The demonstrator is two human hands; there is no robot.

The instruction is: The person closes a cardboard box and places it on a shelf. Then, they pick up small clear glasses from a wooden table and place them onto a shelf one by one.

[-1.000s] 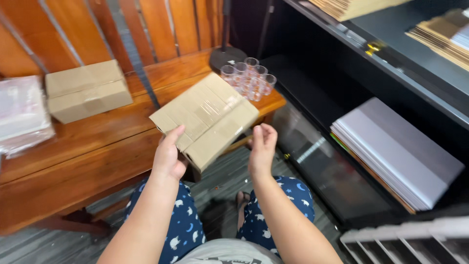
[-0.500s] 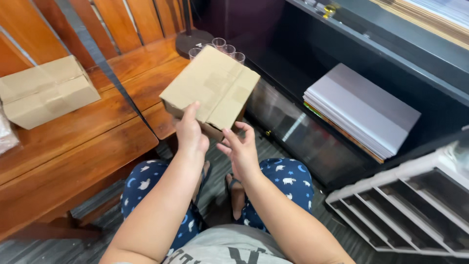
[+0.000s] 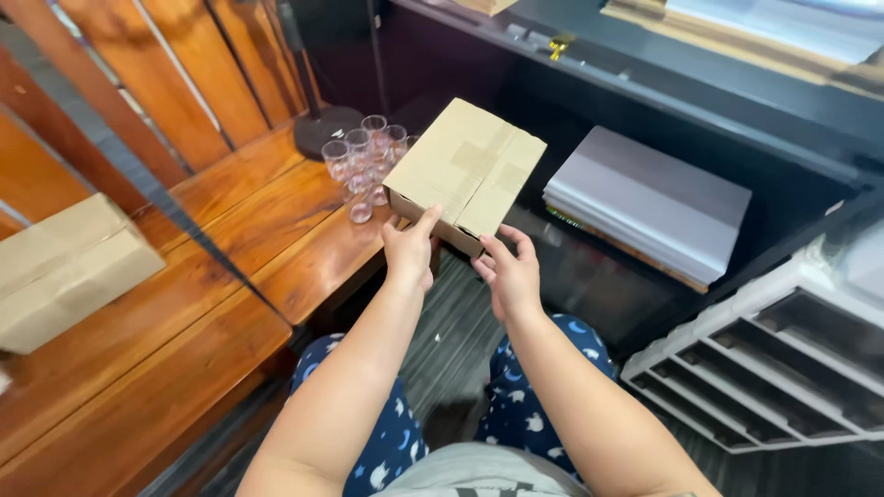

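A taped brown cardboard box (image 3: pixel 465 171) is held up in front of me, tilted, over the gap between a wooden bench and a dark shelf unit. My left hand (image 3: pixel 408 248) grips its near left edge, thumb on top. Cupped under the box's near right corner is my right hand (image 3: pixel 508 271), fingers curled upward. Both forearms reach forward over my knees in blue patterned trousers.
Several small clear cups (image 3: pixel 362 158) stand on the wooden bench (image 3: pixel 230 248) just left of the box. A second cardboard box (image 3: pixel 64 271) lies at the bench's left. A grey stack of flat sheets (image 3: pixel 649 201) rests on the dark shelf; a white slotted tray (image 3: pixel 783 359) sits at right.
The view has swung so the box now sits right of the bench end, nearer the dark shelf. My hands have shifted along the box's near edge, and the clear cups show fully.
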